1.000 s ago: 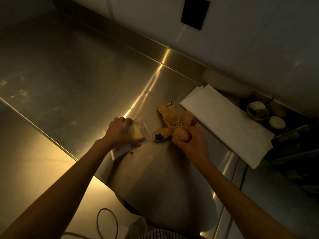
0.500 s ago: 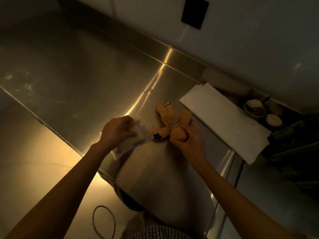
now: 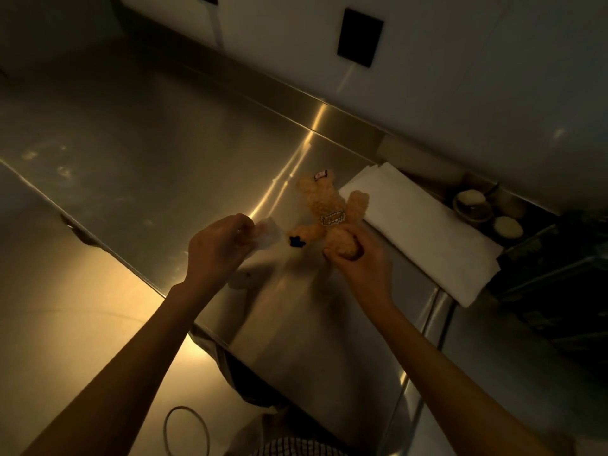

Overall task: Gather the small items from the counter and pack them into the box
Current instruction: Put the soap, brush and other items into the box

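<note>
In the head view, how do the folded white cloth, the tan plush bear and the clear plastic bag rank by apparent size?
1. Folded white cloth, clearly largest.
2. Tan plush bear.
3. Clear plastic bag, though the left hand hides part, so its rank is unsure.

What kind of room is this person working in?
Probably a commercial kitchen or prep room: a long steel counter with a raised back edge, small bowls at its far end, and folded white paper laid out.

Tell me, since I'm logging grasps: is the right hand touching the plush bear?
Touching. The head view shows the right hand with its fingers curled round the lower end of the plush bear, no gap between them.
</note>
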`<state>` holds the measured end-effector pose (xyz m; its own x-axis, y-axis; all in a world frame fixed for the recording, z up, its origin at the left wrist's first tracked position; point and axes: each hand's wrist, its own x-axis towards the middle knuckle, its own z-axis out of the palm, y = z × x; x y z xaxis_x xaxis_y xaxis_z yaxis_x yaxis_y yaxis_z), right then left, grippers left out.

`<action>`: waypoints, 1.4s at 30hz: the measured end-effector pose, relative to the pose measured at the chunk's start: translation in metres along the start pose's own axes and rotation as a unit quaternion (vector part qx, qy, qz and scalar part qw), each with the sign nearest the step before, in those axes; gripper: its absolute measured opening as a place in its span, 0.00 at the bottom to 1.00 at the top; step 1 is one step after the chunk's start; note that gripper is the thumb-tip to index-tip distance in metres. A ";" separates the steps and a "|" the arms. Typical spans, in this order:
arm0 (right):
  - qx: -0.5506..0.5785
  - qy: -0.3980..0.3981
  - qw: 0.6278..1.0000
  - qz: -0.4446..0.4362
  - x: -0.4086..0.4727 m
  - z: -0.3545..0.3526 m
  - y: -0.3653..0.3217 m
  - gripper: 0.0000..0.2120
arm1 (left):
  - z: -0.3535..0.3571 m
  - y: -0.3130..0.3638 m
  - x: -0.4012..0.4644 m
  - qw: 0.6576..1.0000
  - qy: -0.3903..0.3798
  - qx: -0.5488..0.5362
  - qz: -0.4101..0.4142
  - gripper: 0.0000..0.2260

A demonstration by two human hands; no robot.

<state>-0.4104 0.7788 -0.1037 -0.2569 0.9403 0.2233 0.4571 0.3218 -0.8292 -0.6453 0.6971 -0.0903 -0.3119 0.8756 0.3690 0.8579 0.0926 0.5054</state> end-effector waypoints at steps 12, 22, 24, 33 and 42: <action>-0.028 0.136 0.989 -0.053 -0.018 -0.083 -0.013 0.25 | 0.016 0.075 0.019 0.993 0.029 -0.039 0.108 0.14; -0.043 0.247 0.968 -0.036 -0.072 -0.190 0.008 0.26 | 0.047 0.183 0.025 0.975 -0.037 -0.087 0.202 0.13; -0.048 0.272 0.961 -0.030 -0.091 -0.215 0.010 0.25 | 0.054 0.214 0.020 0.966 -0.044 -0.106 0.230 0.13; -0.124 0.366 0.922 -0.013 -0.200 -0.347 0.029 0.23 | 0.089 0.363 -0.039 0.928 -0.074 -0.178 0.320 0.15; -0.140 0.407 0.902 0.022 -0.313 -0.453 0.064 0.24 | 0.125 0.485 -0.136 0.902 -0.138 -0.219 0.347 0.12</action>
<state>0.0853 0.5549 0.0057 0.4248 0.6858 0.5909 0.6785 0.1909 -0.7094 -0.1358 0.6824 0.0069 0.4025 0.7411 0.5375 0.5452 -0.6657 0.5096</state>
